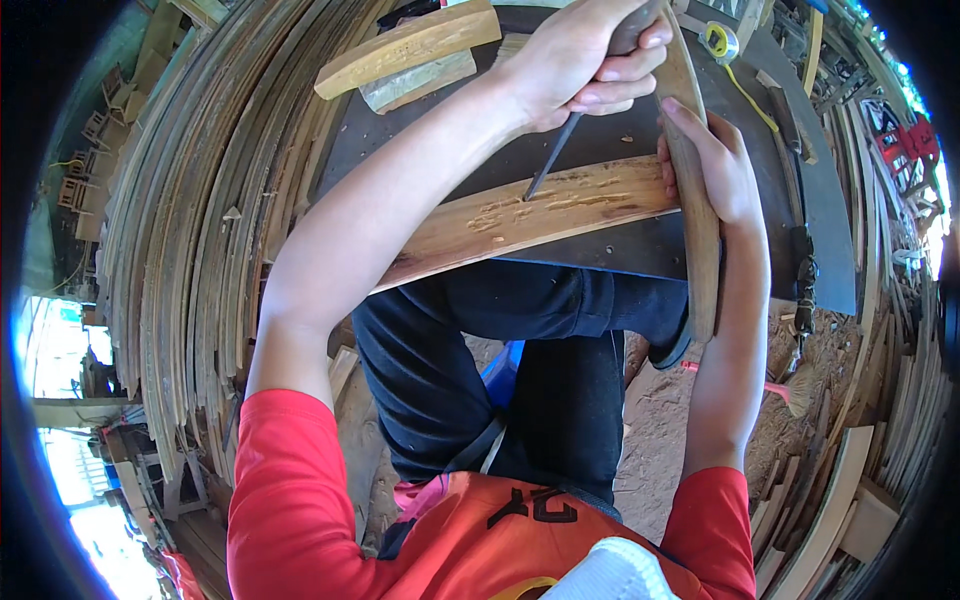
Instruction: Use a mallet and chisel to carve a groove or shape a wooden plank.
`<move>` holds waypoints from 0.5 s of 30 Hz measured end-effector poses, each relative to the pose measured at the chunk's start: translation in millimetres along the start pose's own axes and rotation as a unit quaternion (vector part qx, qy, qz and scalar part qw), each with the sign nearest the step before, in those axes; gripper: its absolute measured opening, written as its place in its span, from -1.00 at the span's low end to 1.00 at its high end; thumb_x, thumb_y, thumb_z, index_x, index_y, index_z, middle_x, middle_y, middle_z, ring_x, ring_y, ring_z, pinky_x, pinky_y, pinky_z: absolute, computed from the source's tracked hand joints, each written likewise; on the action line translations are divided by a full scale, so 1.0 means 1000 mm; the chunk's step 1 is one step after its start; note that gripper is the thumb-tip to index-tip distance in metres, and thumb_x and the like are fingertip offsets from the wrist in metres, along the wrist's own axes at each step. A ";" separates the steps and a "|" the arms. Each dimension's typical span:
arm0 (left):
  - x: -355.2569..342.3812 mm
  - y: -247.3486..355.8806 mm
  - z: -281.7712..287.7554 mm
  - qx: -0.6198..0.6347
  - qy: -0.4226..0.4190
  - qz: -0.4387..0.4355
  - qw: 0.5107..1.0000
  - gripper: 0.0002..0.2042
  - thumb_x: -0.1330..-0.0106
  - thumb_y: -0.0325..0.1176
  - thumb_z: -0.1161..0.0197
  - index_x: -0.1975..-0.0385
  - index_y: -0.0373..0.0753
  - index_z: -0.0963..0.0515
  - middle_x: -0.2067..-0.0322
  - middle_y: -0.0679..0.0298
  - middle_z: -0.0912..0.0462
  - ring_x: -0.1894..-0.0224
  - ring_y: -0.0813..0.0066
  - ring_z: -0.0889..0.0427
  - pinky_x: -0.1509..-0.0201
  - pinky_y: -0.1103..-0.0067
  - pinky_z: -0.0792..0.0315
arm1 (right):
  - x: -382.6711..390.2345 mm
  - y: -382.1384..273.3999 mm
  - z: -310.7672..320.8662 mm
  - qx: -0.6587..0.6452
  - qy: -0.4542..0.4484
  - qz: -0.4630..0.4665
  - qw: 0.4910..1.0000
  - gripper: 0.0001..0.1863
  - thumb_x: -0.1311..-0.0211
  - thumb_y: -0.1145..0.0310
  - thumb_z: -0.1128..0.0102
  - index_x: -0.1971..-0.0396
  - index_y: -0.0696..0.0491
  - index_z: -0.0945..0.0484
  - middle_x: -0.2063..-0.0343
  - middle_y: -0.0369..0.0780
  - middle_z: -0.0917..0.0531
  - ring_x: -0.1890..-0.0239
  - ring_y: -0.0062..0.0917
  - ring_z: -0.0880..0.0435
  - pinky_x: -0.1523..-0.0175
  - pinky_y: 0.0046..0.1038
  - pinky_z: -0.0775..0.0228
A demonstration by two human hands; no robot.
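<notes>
My left hand (590, 65) is closed around the dark handle of a chisel (553, 158), high over the work surface. The slim metal blade slants down, and its tip meets the gouged face of a wooden plank (560, 205). Rough cuts and small chips mark that face. At the plank's right end, my right hand (712, 160) is wrapped around a long, slightly curved wooden bar (700, 255). The thumb lies over the bar, with some fingertips showing on its left side near the plank. The bar crosses in front of the hand and points down along my right forearm.
Two wood blocks (415, 50) lie stacked at the far left of the dark work surface (610, 258). A yellow tape measure (720, 42) sits at the far right, its tape out. Long wooden strips (210, 210) are piled at left; a brush (795, 392) lies on the dusty ground.
</notes>
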State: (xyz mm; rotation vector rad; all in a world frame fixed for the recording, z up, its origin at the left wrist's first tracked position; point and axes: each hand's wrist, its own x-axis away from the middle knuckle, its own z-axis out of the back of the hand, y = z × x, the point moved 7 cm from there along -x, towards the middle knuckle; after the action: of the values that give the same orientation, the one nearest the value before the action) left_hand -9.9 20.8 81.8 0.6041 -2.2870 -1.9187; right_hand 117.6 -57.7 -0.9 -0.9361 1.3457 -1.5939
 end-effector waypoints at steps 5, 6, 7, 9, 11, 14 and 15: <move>0.002 0.000 -0.004 0.011 -0.015 0.000 1.000 -0.36 -0.43 0.44 0.19 0.49 -0.10 -0.25 0.77 0.53 -0.07 0.85 0.71 -0.02 0.83 0.71 0.06 | -0.001 0.001 0.000 0.010 0.003 0.007 1.000 -0.45 -0.29 -0.10 -0.30 0.32 0.20 -0.56 0.58 -0.25 -0.59 0.63 -0.59 -0.57 0.53 -0.49 -0.40; 0.002 0.001 -0.004 0.009 -0.016 -0.004 1.000 -0.36 -0.43 0.44 0.18 0.49 -0.10 -0.26 0.77 0.53 -0.07 0.85 0.71 -0.02 0.83 0.71 0.06 | -0.002 0.001 0.000 0.014 0.002 0.007 1.000 -0.45 -0.29 -0.10 -0.30 0.33 0.20 -0.56 0.59 -0.25 -0.59 0.63 -0.59 -0.57 0.53 -0.49 -0.39; 0.000 -0.002 -0.003 0.019 -0.018 -0.011 1.000 -0.37 -0.44 0.42 0.15 0.48 -0.10 -0.28 0.77 0.53 -0.08 0.85 0.72 -0.04 0.83 0.71 0.04 | -0.002 0.001 0.000 0.013 0.002 0.007 1.000 -0.45 -0.30 -0.10 -0.29 0.34 0.20 -0.56 0.59 -0.25 -0.59 0.64 -0.60 -0.56 0.53 -0.49 -0.39; -0.005 -0.009 -0.002 0.007 -0.041 -0.022 0.999 -0.38 -0.44 0.42 0.14 0.48 -0.10 -0.28 0.77 0.52 -0.10 0.85 0.73 -0.06 0.83 0.71 0.03 | -0.001 0.000 -0.001 0.013 0.002 0.008 1.000 -0.46 -0.31 -0.09 -0.29 0.35 0.20 -0.55 0.60 -0.26 -0.58 0.64 -0.60 -0.56 0.53 -0.50 -0.38; -0.009 -0.019 0.000 0.031 -0.060 0.008 0.998 -0.46 -0.50 0.31 0.09 0.42 -0.10 -0.30 0.76 0.50 -0.18 0.84 0.72 -0.13 0.82 0.71 -0.03 | -0.001 0.000 -0.001 0.021 0.004 0.006 1.000 -0.48 -0.32 -0.07 -0.27 0.35 0.20 -0.55 0.60 -0.25 -0.59 0.64 -0.59 -0.56 0.53 -0.50 -0.39; -0.001 -0.014 -0.010 -0.059 -0.063 -0.082 0.993 -0.50 -0.53 0.17 -0.02 0.48 -0.15 -0.35 0.76 0.54 -0.18 0.76 0.82 -0.17 0.70 0.75 0.01 | 0.001 -0.001 -0.001 0.019 -0.002 0.005 1.000 -0.51 -0.35 -0.03 -0.24 0.35 0.19 -0.54 0.58 -0.25 -0.59 0.64 -0.59 -0.56 0.52 -0.49 -0.40; 0.001 -0.011 -0.017 -0.053 -0.072 -0.081 0.993 -0.46 -0.51 0.25 0.00 0.53 -0.11 -0.28 0.79 0.56 -0.14 0.82 0.82 -0.12 0.78 0.76 0.05 | 0.002 -0.002 -0.001 0.017 -0.006 0.006 1.000 -0.52 -0.36 -0.02 -0.23 0.35 0.19 -0.53 0.57 -0.24 -0.60 0.63 -0.59 -0.56 0.52 -0.49 -0.41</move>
State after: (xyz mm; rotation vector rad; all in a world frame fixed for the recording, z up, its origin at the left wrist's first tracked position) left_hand -2.5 3.9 74.7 0.6792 -2.2627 -2.2109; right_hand 115.5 -58.5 1.1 -0.9142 1.3096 -1.5948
